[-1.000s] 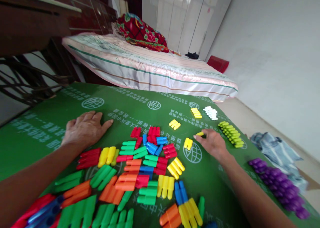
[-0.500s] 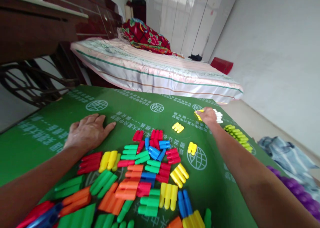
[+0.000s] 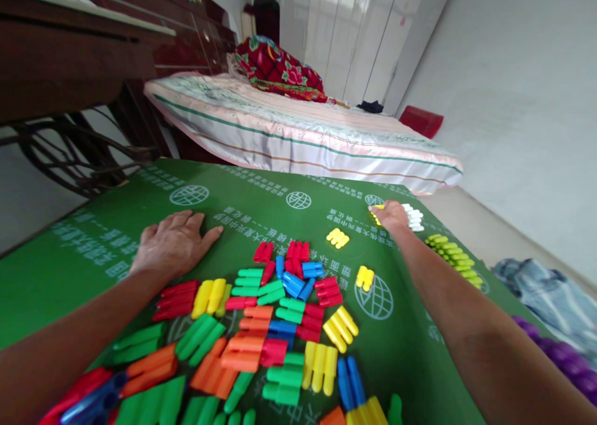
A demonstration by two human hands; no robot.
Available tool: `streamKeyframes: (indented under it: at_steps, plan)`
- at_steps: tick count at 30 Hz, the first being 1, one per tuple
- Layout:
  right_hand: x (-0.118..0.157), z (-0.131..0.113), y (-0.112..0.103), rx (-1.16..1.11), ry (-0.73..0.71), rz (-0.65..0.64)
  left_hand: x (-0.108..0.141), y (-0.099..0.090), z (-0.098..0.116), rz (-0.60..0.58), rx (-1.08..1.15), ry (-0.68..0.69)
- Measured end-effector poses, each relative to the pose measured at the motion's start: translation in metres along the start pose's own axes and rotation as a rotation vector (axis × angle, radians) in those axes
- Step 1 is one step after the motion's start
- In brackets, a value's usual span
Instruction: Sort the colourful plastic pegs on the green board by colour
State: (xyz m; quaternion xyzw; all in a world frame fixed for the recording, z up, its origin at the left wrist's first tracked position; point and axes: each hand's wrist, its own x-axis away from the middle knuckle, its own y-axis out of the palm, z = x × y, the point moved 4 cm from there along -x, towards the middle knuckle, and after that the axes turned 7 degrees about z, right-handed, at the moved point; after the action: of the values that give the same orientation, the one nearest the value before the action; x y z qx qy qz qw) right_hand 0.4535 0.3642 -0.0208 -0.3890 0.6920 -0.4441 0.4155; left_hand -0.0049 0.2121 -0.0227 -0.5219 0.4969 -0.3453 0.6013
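Note:
My left hand (image 3: 175, 243) lies flat on the green board (image 3: 261, 198), fingers stretched and thumb apart, holding nothing. At the far right of the board, my right hand (image 3: 392, 214) has its fingers closed on a yellow plastic building block (image 3: 377, 216), which they partly cover. White blocks (image 3: 413, 217) lie just beyond that hand. Nearer me are loose yellow blocks, one (image 3: 337, 238) towards the middle and another (image 3: 364, 278) beside a printed globe. A scattered heap of red, green, blue, orange and yellow blocks (image 3: 280, 344) spreads in front of me.
Lime-green blocks (image 3: 453, 260) line the right edge, with purple ones (image 3: 559, 353) nearer me. A bed (image 3: 303, 135) stands behind the board. At the left is a dark wooden table (image 3: 79, 51). Blue-grey cloth (image 3: 541, 291) lies beyond the right edge.
The whole view has shifted slightly, so everything appears a little further right. Both hands keep nearly the same places on the board, the right still at the yellow block.

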Motion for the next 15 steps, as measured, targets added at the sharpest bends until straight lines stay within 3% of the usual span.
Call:
streamKeyframes:
  at_steps: [15]
  plan:
    - [-0.0060, 0.0059, 0.0019, -0.071, 0.008, 0.026, 0.0011, -0.0040, 0.0021, -0.009, 0.012, 0.001]
